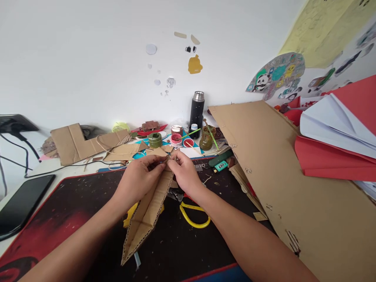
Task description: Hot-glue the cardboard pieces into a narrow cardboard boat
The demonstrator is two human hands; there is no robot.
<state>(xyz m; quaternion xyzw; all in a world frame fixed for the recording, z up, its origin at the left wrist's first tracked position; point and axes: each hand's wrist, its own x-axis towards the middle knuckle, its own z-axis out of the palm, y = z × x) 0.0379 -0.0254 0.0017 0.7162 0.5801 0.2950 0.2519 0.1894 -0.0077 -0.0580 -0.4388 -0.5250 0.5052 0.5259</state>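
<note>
A folded cardboard boat shape [151,211], pointed at its near end and open along the top, is held out over the dark desk mat. At its far end, my left hand [142,174] pinches the left edge between thumb and fingers. Close beside it, my right hand [186,172] is closed on the right edge of the same end. The fingertips nearly meet, and what lies between them is partly hidden. Yellow-handled scissors [195,217] lie on the mat under my right forearm, their blades partly covered by the cardboard.
Paint jars [155,140] and a black thermos [197,111] stand at the back by the wall. A large cardboard sheet [282,168] leans along the right, with red and white papers [337,137] on it. A phone [25,203] lies at left, near cardboard scraps [70,143].
</note>
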